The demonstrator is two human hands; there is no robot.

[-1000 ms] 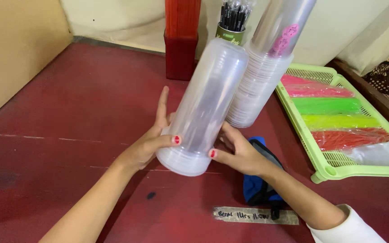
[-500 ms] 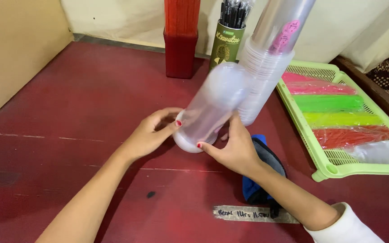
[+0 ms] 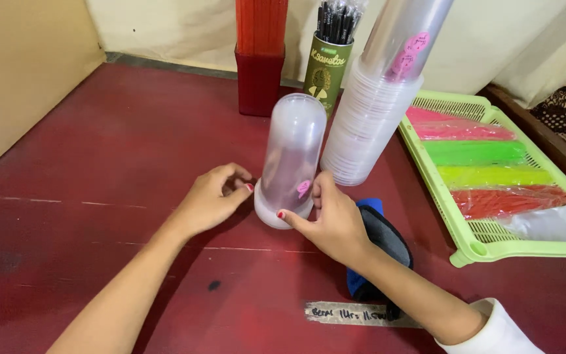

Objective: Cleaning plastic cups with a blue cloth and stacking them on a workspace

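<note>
A stack of clear plastic cups [image 3: 291, 156] in a plastic sleeve stands mouth-down and nearly upright on the dark red table [image 3: 99, 164]. A small pink sticker marks its lower side. My left hand [image 3: 211, 198] grips its base from the left with curled fingers. My right hand [image 3: 325, 219] holds the base from the right, thumb against the rim. Just behind, a taller sleeved stack of clear cups [image 3: 378, 98] leans toward the right.
A red box [image 3: 260, 59] and a green tin of black straws [image 3: 329, 62] stand at the back. A green tray [image 3: 492, 242] with packs of coloured straws lies on the right. A blue-and-black item [image 3: 378, 246] lies under my right wrist, a paper label [image 3: 345, 313] near it.
The cup stack was held tilted in the air; both hands have brought it down and set it upright on the table, still gripping its base.
</note>
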